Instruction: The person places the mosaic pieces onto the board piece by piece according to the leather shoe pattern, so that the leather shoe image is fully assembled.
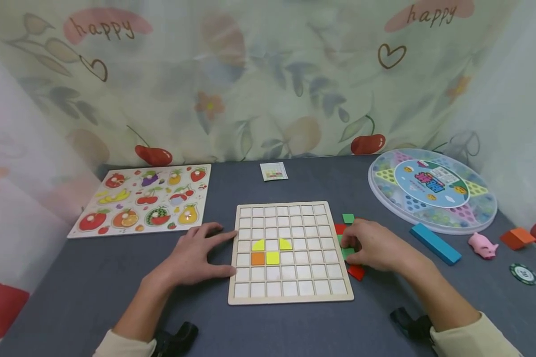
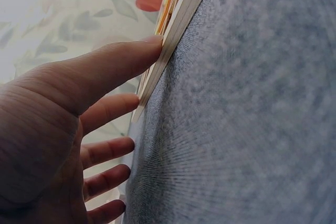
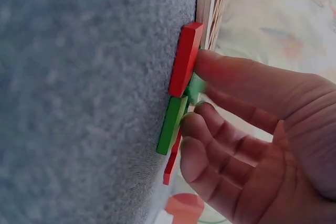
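A pale wooden grid board lies on the dark table. In its cells sit an orange square tile, a yellow square tile and two yellow rounded tiles. My left hand rests at the board's left edge, with thumb and index fingertips touching the rim. By the right edge, my right hand pinches a green tile between thumb and fingers, partly hidden. Around those fingers lie a red tile and another green tile; a green square tile is farther back.
A fruit picture board lies back left, a small printed card behind the grid. On the right are a round game board, a blue block, a pink pig, an orange block and a chip.
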A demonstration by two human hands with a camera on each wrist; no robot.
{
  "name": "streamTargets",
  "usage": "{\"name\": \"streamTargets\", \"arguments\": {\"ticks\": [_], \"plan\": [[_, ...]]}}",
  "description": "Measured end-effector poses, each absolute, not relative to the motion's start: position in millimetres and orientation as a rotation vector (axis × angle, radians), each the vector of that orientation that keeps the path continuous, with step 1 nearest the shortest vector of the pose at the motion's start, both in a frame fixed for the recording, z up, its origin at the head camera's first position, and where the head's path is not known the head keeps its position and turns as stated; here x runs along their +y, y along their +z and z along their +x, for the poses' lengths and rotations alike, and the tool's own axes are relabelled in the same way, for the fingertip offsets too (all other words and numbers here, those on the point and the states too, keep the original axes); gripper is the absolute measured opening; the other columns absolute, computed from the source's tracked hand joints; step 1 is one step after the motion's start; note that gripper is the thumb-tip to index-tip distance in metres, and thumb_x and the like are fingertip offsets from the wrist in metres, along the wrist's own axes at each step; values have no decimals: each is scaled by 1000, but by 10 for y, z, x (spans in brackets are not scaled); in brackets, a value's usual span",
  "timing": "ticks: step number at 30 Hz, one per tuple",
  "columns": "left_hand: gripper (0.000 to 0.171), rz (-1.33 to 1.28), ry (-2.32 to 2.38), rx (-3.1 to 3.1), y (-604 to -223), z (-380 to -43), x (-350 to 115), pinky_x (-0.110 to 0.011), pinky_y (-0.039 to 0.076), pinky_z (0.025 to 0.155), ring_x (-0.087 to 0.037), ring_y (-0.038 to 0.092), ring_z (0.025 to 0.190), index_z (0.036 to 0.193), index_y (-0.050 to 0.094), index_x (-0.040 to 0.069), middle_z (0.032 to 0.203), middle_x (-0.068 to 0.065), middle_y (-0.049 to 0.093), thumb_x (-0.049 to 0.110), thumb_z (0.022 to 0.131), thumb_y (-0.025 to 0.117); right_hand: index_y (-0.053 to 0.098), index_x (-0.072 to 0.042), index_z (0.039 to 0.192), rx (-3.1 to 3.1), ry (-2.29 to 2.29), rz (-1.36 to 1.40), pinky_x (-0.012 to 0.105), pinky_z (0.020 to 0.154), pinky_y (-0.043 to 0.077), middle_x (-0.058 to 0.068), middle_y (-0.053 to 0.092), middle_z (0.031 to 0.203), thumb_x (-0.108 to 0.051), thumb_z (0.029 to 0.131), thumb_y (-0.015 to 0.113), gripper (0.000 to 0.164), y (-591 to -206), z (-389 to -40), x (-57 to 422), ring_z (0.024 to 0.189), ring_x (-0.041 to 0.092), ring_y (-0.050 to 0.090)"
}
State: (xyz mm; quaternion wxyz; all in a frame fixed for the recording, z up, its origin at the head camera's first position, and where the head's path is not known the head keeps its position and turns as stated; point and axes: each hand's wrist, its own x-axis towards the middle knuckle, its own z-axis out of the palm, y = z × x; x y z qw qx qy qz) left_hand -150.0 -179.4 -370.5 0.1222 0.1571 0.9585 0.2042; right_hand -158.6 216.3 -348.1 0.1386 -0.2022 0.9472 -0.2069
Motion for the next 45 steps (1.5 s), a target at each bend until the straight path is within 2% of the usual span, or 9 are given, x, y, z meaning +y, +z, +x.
{"name": "streamTargets", "arguments": {"ticks": [6,12,16,22,28,36,45], "plan": [[84,450,591,2797,-3723,-1499,-1789,-70,29,112,-42,32,142,155,50,33,158,-12,39,63,82,78,65,-16,91,2715,-707,-548,31,68,48,-2,60,83,-11,88,79,15,-3410,-1627,2199,78,15,55],[84,443,592,2796,-3711,-1498,-1795,-70,28,111,-42,32,142,155,49,33,158,-12,39,63,82,78,70,-15,97,2673,-861,-546,33,66,53,1,63,83,-16,91,77,9,-3288,-1696,2109,75,17,59],[83,445,589,2803,-3720,-1505,-1793,-69,30,111,-41,32,142,154,50,34,158,-11,39,64,82,78,71,-12,102,2586,-978,-554,35,65,56,3,64,85,-16,92,77,11,-3249,-1736,1930,73,21,61],[84,459,588,2804,-3736,-1521,-1786,-69,29,111,-41,31,142,155,50,33,158,-11,39,64,82,78,73,-11,98,2458,-1059,-658,36,65,54,5,66,78,-7,92,72,7,-3269,-1770,1561,66,22,61],[83,460,598,2802,-3717,-1514,-1797,-69,29,111,-41,31,143,155,49,33,159,-10,38,63,82,77,75,-13,92,2360,-1001,-786,33,67,52,0,67,74,-2,90,68,13,-3303,-1772,1148,65,16,62],[82,474,602,2810,-3723,-1503,-1821,-70,31,110,-42,32,142,154,51,33,158,-11,39,62,83,78,76,-14,87,2306,-967,-885,27,63,51,-3,66,71,2,86,70,17,-3400,-1745,691,60,11,61],[81,466,604,2810,-3735,-1500,-1820,-70,31,110,-41,33,141,154,51,33,158,-10,39,61,83,79,76,-11,79,2359,-869,-779,27,62,51,-3,67,68,4,85,75,16,-3423,-1676,529,58,11,61]]}}
